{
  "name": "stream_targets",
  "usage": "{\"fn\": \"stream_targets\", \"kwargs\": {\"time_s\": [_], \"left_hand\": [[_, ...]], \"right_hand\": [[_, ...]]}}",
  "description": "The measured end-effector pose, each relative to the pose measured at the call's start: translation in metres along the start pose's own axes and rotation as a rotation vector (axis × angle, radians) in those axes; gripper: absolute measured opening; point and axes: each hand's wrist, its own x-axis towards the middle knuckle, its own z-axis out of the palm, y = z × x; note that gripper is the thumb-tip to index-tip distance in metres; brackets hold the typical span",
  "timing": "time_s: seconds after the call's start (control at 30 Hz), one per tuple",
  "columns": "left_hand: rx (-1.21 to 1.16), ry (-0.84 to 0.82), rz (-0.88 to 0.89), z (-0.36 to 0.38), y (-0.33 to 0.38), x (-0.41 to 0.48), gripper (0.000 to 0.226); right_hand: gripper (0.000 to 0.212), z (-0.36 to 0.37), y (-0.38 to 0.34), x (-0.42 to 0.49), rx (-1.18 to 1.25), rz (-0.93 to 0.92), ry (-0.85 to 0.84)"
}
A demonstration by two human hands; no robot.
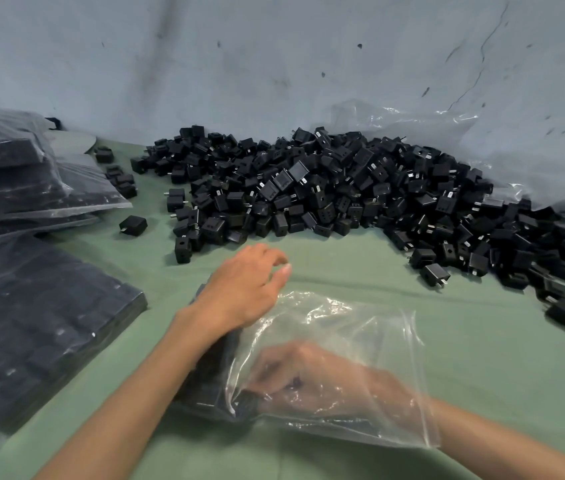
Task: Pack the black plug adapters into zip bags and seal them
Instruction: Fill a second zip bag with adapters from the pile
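The head view looks down on a bench [371, 271] covered in green cloth, with a grey-blue stained backdrop [239, 64] rising behind it. A big loose pile of black plug adapters [326, 188] spreads from about 12 o'clock round to 3 o'clock, thinning out to single pieces at the right edge. One stray adapter [133, 224] lies apart from the pile at 10 o'clock. Crumpled clear plastic sheet [430, 126] lies behind the pile at 2 o'clock. At 9 o'clock a stack of filled bags [14, 174] leans on itself, and another filled bag [39, 327] lies flat at 8 o'clock, both dark with packed rows. The open zip bag [360, 320] lies at 6 o'clock, its zip strip along the right edge, with some bagged adapters [205, 389] at its left end. The left hand [243, 289] sits at the centre, its heel resting on the far left part of the bag; its fingers are loosely curved, the thumb tip near the forefinger, with nothing seen between them. The right hand [308, 379] reaches inside the bag, blurred through the plastic, its fingers curled onto the bagged adapters.
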Motion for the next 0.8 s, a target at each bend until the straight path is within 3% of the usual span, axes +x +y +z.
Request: {"fn": "stream_targets", "kwargs": {"time_s": [0.03,0.07,0.1,0.17,0.23,0.27,0.3,0.43,0.53,0.6,0.67,0.73,0.8], "left_hand": [[0.071,-0.045,-0.074,0.009,-0.005,0.001,0.042],[0.109,-0.085,-0.107,0.018,-0.009,0.002,0.047],[0.135,-0.108,-0.113,0.027,-0.012,0.002,0.051],[0.195,-0.129,-0.096,0.038,-0.019,0.002,0.053],[0.236,-0.133,-0.078,0.042,-0.023,0.004,0.053],[0.232,-0.127,-0.074,0.043,-0.024,0.004,0.052],[0.215,-0.117,-0.072,0.044,-0.025,0.004,0.050],[0.180,-0.072,-0.055,0.045,-0.026,0.005,0.049],[0.164,-0.066,-0.054,0.045,-0.027,0.005,0.049],[0.148,-0.061,-0.054,0.045,-0.027,0.005,0.050],[0.124,-0.057,-0.068,0.045,-0.028,0.006,0.051],[0.130,-0.060,-0.075,0.045,-0.029,0.007,0.052],[0.140,-0.064,-0.079,0.045,-0.029,0.007,0.052]], "right_hand": [[0.071,0.010,-0.020,0.014,-0.164,0.184,0.179],[0.081,0.010,-0.011,0.019,-0.235,0.288,0.172],[0.075,0.005,-0.021,0.017,-0.327,0.337,0.066],[0.040,-0.005,-0.018,-0.018,-0.244,0.119,-0.078],[0.028,-0.026,-0.035,-0.055,-0.057,0.017,-0.189],[0.033,-0.043,-0.035,-0.067,-0.004,0.017,-0.337],[0.038,-0.045,-0.028,-0.078,-0.026,-0.091,-0.370],[0.037,-0.031,-0.027,-0.063,0.030,-0.226,-0.322],[0.032,-0.034,-0.021,-0.066,0.281,0.017,-0.337],[0.038,-0.034,-0.019,-0.066,0.372,0.073,-0.348],[0.048,-0.035,-0.019,-0.063,0.339,-0.001,-0.394],[0.057,-0.034,-0.016,-0.063,0.146,-0.109,-0.424],[0.053,-0.033,-0.011,-0.065,0.002,-0.119,-0.380]]}}
